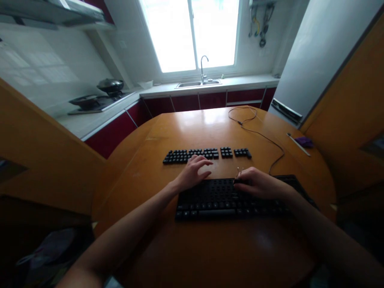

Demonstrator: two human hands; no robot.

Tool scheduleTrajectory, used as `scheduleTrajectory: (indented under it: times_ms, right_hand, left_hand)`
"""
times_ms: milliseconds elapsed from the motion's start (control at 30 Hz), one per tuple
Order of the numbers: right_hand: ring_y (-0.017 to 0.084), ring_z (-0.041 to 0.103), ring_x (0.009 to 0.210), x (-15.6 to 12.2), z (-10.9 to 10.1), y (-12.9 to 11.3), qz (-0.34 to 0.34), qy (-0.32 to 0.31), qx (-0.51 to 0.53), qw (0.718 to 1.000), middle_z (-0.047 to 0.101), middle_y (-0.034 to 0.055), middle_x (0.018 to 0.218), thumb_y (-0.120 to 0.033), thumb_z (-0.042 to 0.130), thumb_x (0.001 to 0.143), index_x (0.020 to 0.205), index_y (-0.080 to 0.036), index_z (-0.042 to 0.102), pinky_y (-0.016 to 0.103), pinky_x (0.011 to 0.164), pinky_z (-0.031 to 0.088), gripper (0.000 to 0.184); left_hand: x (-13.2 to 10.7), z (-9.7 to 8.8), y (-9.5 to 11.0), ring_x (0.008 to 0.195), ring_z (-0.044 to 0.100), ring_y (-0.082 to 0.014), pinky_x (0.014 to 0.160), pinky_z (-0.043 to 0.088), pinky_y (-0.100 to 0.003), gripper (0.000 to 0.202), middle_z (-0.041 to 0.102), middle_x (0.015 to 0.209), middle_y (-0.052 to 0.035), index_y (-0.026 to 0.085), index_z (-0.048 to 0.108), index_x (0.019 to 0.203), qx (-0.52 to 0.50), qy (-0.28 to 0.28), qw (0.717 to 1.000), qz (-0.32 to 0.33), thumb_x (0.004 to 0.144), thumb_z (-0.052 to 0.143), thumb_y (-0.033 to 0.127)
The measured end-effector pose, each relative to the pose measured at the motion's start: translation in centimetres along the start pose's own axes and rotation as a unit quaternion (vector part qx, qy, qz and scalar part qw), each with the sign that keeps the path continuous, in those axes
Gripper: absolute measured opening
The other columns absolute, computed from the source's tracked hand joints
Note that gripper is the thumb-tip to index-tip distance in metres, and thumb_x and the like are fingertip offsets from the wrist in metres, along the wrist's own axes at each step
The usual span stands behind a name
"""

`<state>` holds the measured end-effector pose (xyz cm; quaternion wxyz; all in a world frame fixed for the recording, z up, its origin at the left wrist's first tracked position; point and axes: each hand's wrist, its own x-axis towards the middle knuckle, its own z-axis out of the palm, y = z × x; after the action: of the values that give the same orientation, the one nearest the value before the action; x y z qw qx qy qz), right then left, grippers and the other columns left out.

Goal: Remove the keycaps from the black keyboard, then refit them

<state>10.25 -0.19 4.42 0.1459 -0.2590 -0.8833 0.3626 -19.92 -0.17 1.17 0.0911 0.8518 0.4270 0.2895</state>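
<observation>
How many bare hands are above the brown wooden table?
2. The left hand is by the far-left corner of the rectangular black keyboard, near loose black keys; the right hand is over the keyboard, pinching a thin wire tool. No other shows.

On the table [138, 176] we have the keyboard [220, 198] nearest us, loose keys [211, 153] behind it, the cable [264, 135] at right. Beyond the table we see the sink [188, 85], with the stove [109, 101] left of it and the fridge [324, 52] right.
</observation>
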Motion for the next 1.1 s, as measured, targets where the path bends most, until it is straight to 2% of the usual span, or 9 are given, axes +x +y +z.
scheduleTrajectory:
  times_ms: [167, 267, 367, 567, 667, 733, 833, 933, 1100]
  right_hand:
    - [0.012, 0.050, 0.061, -0.1, 0.3, -0.7, -0.049, -0.051, -0.007, 0.997, 0.065, 0.0022, 0.072, -0.027, 0.061, 0.093, 0.077, -0.015, 0.070, 0.026, 0.061, 0.038, 0.022]
    - [0.012, 0.050, 0.058, -0.1, 0.4, -1.1, -0.028, -0.033, -0.033, 0.998, 0.064, 0.0013, 0.068, -0.027, 0.058, 0.094, 0.076, -0.015, 0.069, 0.025, 0.057, 0.036, 0.024]
    - [0.013, 0.054, 0.059, 0.2, 0.6, -1.3, -0.003, -0.012, -0.040, 0.999, 0.066, 0.0015, 0.068, -0.028, 0.055, 0.095, 0.081, -0.016, 0.068, 0.024, 0.057, 0.036, 0.023]
    - [0.013, 0.056, 0.061, 0.9, 1.5, -0.6, 0.006, 0.057, -0.006, 0.998, 0.066, 0.0014, 0.070, -0.025, 0.049, 0.096, 0.077, -0.017, 0.062, 0.024, 0.058, 0.038, 0.024]
    - [0.013, 0.054, 0.060, 1.1, 1.7, -0.2, 0.000, 0.107, -0.007, 0.994, 0.064, 0.0008, 0.070, -0.027, 0.050, 0.096, 0.077, -0.018, 0.059, 0.024, 0.057, 0.038, 0.023]
    - [0.014, 0.055, 0.060, 1.0, 1.7, 0.1, 0.012, 0.166, -0.027, 0.986, 0.064, 0.0013, 0.069, -0.030, 0.049, 0.097, 0.077, -0.019, 0.056, 0.025, 0.059, 0.039, 0.025]
    - [0.017, 0.063, 0.067, 1.1, 1.8, 0.5, 0.045, 0.226, -0.014, 0.973, 0.069, 0.0038, 0.076, -0.034, 0.048, 0.099, 0.085, -0.020, 0.057, 0.027, 0.063, 0.044, 0.022]
    - [0.019, 0.069, 0.072, 1.3, 2.3, 0.7, 0.065, 0.225, 0.060, 0.970, 0.074, 0.0044, 0.081, -0.037, 0.048, 0.100, 0.093, -0.021, 0.056, 0.028, 0.064, 0.048, 0.019]
    - [0.018, 0.069, 0.072, 1.7, 2.9, 0.9, 0.049, 0.256, 0.103, 0.960, 0.073, 0.0034, 0.079, -0.038, 0.049, 0.100, 0.089, -0.021, 0.056, 0.028, 0.066, 0.050, 0.021]
  left_hand:
    - [0.3, -0.7, 5.2, 0.102, 0.059, -0.0213, 0.091, 0.046, -0.035, 0.025, 0.067, 0.103, -0.0045, 0.023, 0.068, 0.113, -0.059, -0.148, 0.986, 0.045, 0.092, 0.068, 0.036]
    - [1.0, 0.3, 6.8, 0.096, 0.062, -0.0223, 0.084, 0.048, -0.033, 0.029, 0.068, 0.098, -0.0058, 0.021, 0.071, 0.106, -0.073, -0.186, 0.978, 0.055, 0.087, 0.074, 0.043]
    - [1.6, 2.2, 7.3, 0.090, 0.064, -0.0226, 0.082, 0.049, -0.033, 0.032, 0.069, 0.094, -0.0063, 0.018, 0.072, 0.093, -0.097, -0.196, 0.973, 0.069, 0.079, 0.080, 0.046]
    - [1.4, 4.2, 6.9, 0.087, 0.065, -0.0213, 0.085, 0.049, -0.034, 0.030, 0.071, 0.088, -0.0053, 0.016, 0.069, 0.080, -0.172, -0.141, 0.972, 0.075, 0.078, 0.081, 0.043]
    - [1.1, 4.3, 6.6, 0.092, 0.064, -0.0210, 0.086, 0.050, -0.034, 0.021, 0.071, 0.094, -0.0058, 0.017, 0.071, 0.091, -0.203, -0.109, 0.972, 0.045, 0.083, 0.078, 0.035]
    - [1.0, 4.3, 6.6, 0.092, 0.063, -0.0198, 0.085, 0.050, -0.033, 0.019, 0.068, 0.095, -0.0050, 0.018, 0.071, 0.100, -0.202, -0.060, 0.978, 0.001, 0.084, 0.077, 0.029]
    - [1.1, 4.1, 6.6, 0.090, 0.062, -0.0187, 0.083, 0.050, -0.032, 0.021, 0.066, 0.094, -0.0031, 0.020, 0.070, 0.102, -0.179, 0.015, 0.983, -0.032, 0.083, 0.077, 0.026]
    - [1.2, 3.8, 6.8, 0.090, 0.062, -0.0189, 0.083, 0.050, -0.033, 0.025, 0.067, 0.093, -0.0020, 0.020, 0.065, 0.099, -0.139, 0.058, 0.989, -0.015, 0.081, 0.080, 0.027]
    - [1.1, 3.5, 6.9, 0.094, 0.060, -0.0209, 0.086, 0.048, -0.035, 0.018, 0.069, 0.097, -0.0026, 0.021, 0.062, 0.102, -0.018, 0.063, 0.997, 0.036, 0.088, 0.073, 0.024]
